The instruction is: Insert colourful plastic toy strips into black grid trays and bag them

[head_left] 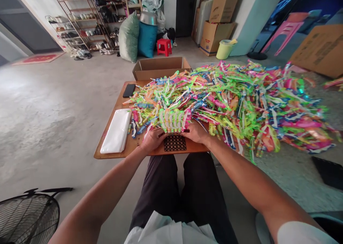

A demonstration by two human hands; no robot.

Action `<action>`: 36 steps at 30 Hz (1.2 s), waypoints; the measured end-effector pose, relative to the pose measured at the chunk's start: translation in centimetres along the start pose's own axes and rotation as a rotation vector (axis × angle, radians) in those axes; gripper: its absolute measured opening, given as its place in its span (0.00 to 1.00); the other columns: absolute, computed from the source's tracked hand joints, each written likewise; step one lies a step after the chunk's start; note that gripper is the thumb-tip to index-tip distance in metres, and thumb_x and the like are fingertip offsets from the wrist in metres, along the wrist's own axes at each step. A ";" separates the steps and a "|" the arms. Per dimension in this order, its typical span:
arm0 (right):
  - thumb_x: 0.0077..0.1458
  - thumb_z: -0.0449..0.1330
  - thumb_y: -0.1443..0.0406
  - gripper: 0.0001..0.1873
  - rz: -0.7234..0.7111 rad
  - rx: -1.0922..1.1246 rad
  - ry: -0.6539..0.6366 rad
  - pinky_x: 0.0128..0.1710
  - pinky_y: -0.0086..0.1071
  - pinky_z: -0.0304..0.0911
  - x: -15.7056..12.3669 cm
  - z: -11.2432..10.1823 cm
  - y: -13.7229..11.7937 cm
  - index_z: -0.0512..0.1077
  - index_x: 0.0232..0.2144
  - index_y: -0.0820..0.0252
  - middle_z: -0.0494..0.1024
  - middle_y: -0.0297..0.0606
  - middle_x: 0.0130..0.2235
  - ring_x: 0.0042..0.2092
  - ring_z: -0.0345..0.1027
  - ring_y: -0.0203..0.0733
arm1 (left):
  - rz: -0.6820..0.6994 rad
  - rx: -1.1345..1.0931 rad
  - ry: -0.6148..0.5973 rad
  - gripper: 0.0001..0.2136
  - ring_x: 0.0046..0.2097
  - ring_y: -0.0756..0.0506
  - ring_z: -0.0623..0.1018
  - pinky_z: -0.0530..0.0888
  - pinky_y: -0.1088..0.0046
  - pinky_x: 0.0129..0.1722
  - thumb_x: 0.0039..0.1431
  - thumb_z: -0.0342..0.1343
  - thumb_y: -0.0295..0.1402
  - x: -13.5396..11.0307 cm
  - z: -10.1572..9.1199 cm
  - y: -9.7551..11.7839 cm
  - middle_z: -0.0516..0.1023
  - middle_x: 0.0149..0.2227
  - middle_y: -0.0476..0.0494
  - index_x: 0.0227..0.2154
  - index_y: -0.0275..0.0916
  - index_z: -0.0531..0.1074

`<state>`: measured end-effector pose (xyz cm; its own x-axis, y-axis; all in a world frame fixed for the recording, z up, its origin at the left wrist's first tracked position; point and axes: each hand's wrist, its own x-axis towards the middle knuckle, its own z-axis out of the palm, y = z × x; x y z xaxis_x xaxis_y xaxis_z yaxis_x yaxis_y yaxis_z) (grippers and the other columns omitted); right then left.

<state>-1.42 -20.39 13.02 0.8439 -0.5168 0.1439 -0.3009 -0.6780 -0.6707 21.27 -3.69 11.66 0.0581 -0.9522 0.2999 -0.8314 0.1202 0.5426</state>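
Observation:
My left hand (pixel 153 139) and my right hand (pixel 195 132) are closed on the two ends of a row of bright plastic toy pieces (pixel 173 120) that stand upright in a black lattice rack (pixel 175 143). The rack lies on the near edge of a low wooden table (pixel 115 154). Behind the row spreads a huge heap of colourful plastic toy pieces (pixel 241 101), covering the table's right part and spilling onto the floor.
A stack of clear plastic bags (pixel 117 131) lies on the table's left side, a black phone (pixel 129 90) at its far left corner. An open cardboard box (pixel 160 68) stands behind the table. A floor fan (pixel 28 217) sits at bottom left. Shelves, boxes and stools line the back.

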 end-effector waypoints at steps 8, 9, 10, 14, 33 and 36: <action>0.58 0.67 0.64 0.11 -0.002 -0.060 -0.027 0.50 0.40 0.71 -0.7 0.7 -1.6 0.82 0.44 0.53 0.84 0.40 0.47 0.49 0.78 0.51 | -0.030 0.035 0.088 0.16 0.33 0.47 0.73 0.70 0.71 0.36 0.70 0.52 0.39 -0.6 0.4 1.0 0.74 0.29 0.46 0.26 0.41 0.66; 0.57 0.67 0.64 0.10 0.011 -0.047 -0.038 0.48 0.39 0.71 -0.9 0.7 -1.8 0.82 0.43 0.54 0.84 0.40 0.45 0.47 0.78 0.50 | -0.036 0.044 0.100 0.15 0.34 0.47 0.74 0.70 0.70 0.36 0.70 0.52 0.39 -0.7 0.6 1.1 0.74 0.30 0.46 0.26 0.41 0.67; 0.57 0.67 0.64 0.09 0.030 -0.022 -0.047 0.46 0.38 0.72 -1.2 0.5 -1.9 0.82 0.42 0.55 0.85 0.39 0.43 0.44 0.78 0.49 | -0.041 0.053 0.107 0.15 0.34 0.46 0.74 0.71 0.70 0.37 0.70 0.52 0.39 -1.0 0.7 1.2 0.75 0.30 0.46 0.26 0.41 0.67; 0.62 0.60 0.64 0.10 0.161 0.024 0.017 0.39 0.33 0.70 -3.1 -2.0 -1.2 0.80 0.43 0.54 0.84 0.36 0.39 0.38 0.78 0.43 | -0.036 0.064 0.129 0.10 0.40 0.44 0.78 0.75 0.67 0.43 0.67 0.58 0.41 -2.4 0.7 1.3 0.80 0.38 0.42 0.37 0.40 0.75; 0.66 0.56 0.62 0.13 0.503 -0.580 0.071 0.41 0.37 0.65 -2.6 -1.0 -1.7 0.77 0.45 0.61 0.78 0.51 0.52 0.46 0.76 0.52 | -0.481 0.377 0.272 0.15 0.55 0.36 0.77 0.74 0.57 0.57 0.66 0.56 0.42 -1.2 -2.5 1.9 0.78 0.53 0.37 0.50 0.43 0.78; 0.63 0.57 0.63 0.12 0.564 -0.521 0.110 0.38 0.36 0.63 -2.6 -1.2 -1.1 0.78 0.41 0.62 0.81 0.51 0.45 0.44 0.77 0.52 | -0.511 0.422 0.123 0.15 0.53 0.36 0.78 0.75 0.58 0.54 0.64 0.58 0.42 -1.1 -2.9 1.4 0.78 0.52 0.36 0.50 0.43 0.77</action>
<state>-3.86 -18.92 14.29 0.4601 -0.8874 -0.0280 -0.8650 -0.4409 -0.2395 21.67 -1.72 14.32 0.5432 -0.8184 0.1877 -0.8260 -0.4807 0.2944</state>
